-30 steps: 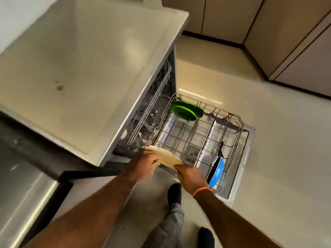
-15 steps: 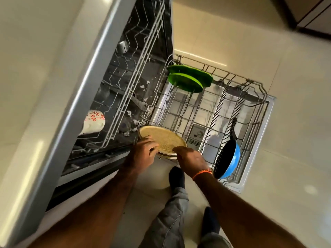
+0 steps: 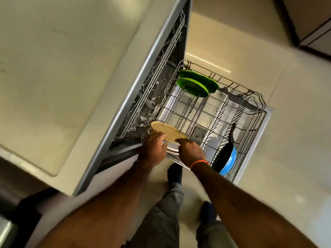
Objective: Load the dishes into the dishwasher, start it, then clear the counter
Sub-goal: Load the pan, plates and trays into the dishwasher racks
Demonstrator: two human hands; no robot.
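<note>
you were slotting a tan plate (image 3: 167,131) into the lower rack (image 3: 258,111).

head view: your left hand (image 3: 154,149) and right hand (image 3: 191,151) both gripped the plate's near rim, fingers curled on it, at the rack's near left corner by the dishwasher (image 3: 125,97) opening. two green plates (image 3: 195,85) stood at the far edge, a blue pan (image 3: 227,156) at the near right. let go before the tines caught it and the tilted plate could have slid flat.

The near edge of the round speckled beige plate (image 3: 168,132) is covered by both hands; a white dish (image 3: 172,149) beneath it shows only a sliver, and the lower-left corner is blurred
</note>
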